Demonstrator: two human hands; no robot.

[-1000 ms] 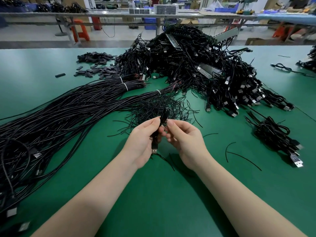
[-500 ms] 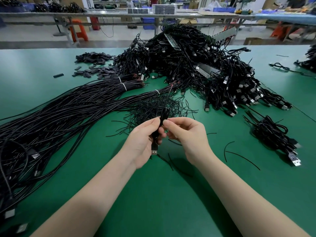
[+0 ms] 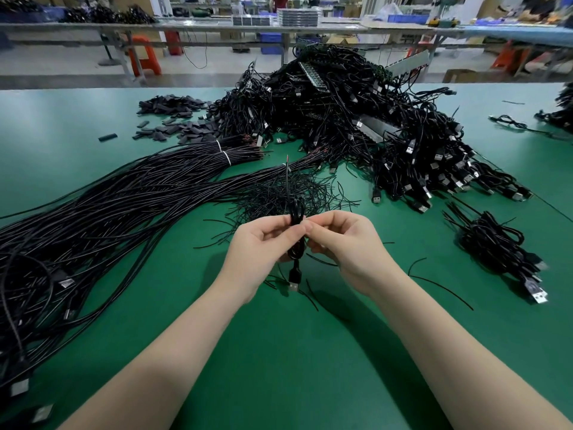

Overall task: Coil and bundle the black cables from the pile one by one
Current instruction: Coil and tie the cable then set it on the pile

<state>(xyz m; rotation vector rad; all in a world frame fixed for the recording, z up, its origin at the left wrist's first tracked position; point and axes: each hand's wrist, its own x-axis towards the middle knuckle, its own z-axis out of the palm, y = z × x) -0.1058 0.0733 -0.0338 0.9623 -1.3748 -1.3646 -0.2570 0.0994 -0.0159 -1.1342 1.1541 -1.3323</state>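
Got a coiled cable (image 3: 296, 234) pinched between my left hand (image 3: 259, 246) and right hand (image 3: 342, 243), held over the smooth green table (image 3: 279, 352). It's thin glossy black cord folded into a tight narrow bundle, metal USB plug (image 3: 294, 280) dangling underneath.

left hand (image 3: 259, 248) + right hand (image 3: 344, 243) | pinching coiled cable (image 3: 296, 231) | above table (image 3: 279, 367)

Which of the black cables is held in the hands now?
The small coiled cable, pinched by left hand and right hand, USB plug hanging below.
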